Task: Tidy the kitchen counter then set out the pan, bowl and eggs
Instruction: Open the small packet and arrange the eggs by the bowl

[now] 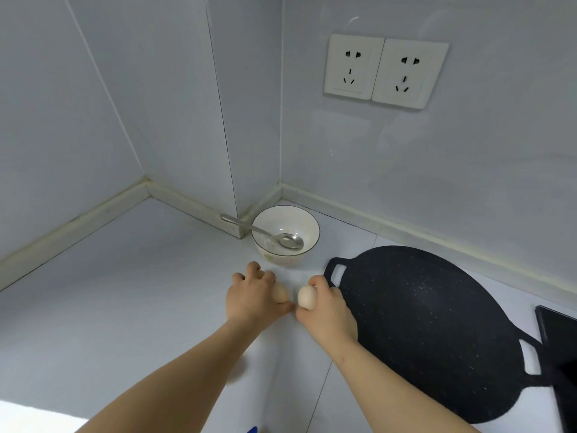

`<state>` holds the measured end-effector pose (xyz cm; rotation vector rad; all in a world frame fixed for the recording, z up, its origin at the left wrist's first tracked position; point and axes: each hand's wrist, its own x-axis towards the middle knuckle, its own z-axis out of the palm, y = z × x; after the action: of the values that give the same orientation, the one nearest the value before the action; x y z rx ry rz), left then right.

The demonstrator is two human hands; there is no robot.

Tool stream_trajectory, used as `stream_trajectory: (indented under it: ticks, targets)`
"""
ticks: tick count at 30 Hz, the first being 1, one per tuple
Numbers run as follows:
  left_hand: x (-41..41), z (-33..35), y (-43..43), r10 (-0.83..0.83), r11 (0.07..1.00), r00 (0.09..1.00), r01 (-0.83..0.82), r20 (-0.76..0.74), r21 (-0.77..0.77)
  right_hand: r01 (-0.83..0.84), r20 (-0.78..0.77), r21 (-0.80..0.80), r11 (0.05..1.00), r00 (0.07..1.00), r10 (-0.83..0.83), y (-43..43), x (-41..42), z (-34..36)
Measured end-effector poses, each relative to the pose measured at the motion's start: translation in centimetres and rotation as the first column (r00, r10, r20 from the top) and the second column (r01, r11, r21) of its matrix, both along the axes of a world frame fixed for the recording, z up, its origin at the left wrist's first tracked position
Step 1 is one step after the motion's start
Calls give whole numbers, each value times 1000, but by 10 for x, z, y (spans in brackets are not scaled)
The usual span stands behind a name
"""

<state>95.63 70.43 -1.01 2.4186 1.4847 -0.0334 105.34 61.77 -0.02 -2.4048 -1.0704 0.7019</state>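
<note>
My left hand (249,296) grips a pale brown egg (280,293) on the white counter, just in front of the bowl. Close beside it, my right hand (327,307) holds a second egg (305,297) at the counter surface. A white bowl (307,226) with a dark rim stands behind the hands, with a metal spoon (281,237) lying in it, handle sticking out to the left. The flat black pan (437,332) with two loop handles lies to the right, its near-left handle next to my right hand.
The counter (125,292) runs into a tiled corner with a boxed pillar (243,135) behind the bowl. Two wall sockets (384,70) sit above the pan. A black stove edge (559,354) shows at the right border. A small blue thing (253,430) peeks in at the bottom edge.
</note>
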Motion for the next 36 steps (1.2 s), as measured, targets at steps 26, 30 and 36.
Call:
stream_trajectory:
  ticks: [26, 30, 36]
  targets:
    - [23, -7, 21, 11, 1000, 999, -11, 40, -5, 4, 28, 33, 999, 1000, -5, 12, 5, -7]
    - [30, -7, 26, 14, 1000, 998, -14, 54, 1, 21, 20, 39, 999, 1000, -22, 15, 7, -8]
    - [32, -4, 34, 36, 998, 992, -29, 121, -59, 64, -50, 130, 989, 997, -58, 16, 12, -12]
